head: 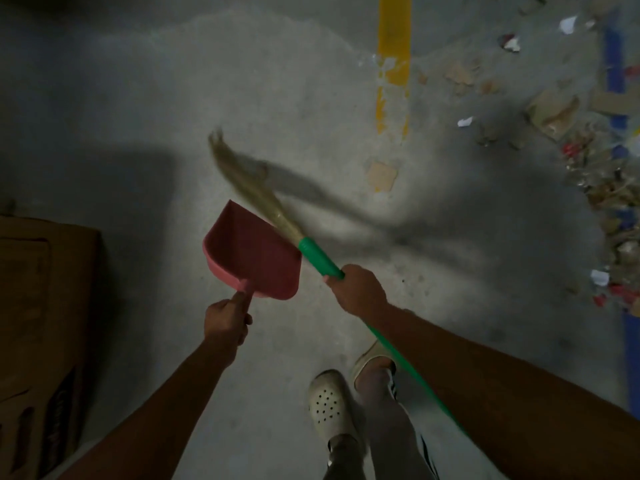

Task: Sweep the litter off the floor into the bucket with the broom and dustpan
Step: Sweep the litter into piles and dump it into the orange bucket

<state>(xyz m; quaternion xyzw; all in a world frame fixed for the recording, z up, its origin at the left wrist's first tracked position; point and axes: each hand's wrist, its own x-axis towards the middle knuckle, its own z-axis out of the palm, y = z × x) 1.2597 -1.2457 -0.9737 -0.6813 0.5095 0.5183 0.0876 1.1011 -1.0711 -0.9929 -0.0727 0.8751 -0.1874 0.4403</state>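
The concrete floor (294,98) bears a litter heap (588,161) at three o'clock and a cardboard box (41,306) at nine. The right hand (360,289) grips the broom (311,252), which slants toward eleven. The left hand (225,322) clasps the handle of the central red dustpan (252,254).

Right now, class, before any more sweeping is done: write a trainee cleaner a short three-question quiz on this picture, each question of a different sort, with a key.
1. True or false: the left hand holds the red plastic dustpan by its handle.
2. Multiple choice: the scattered paper and cardboard litter lies A) inside the dustpan, B) on the grey concrete floor to the person's right, C) in the left hand.
3. Fill in: the right hand grips the straw broom by its ____ handle.
Key: 1 true; 2 B; 3 green.
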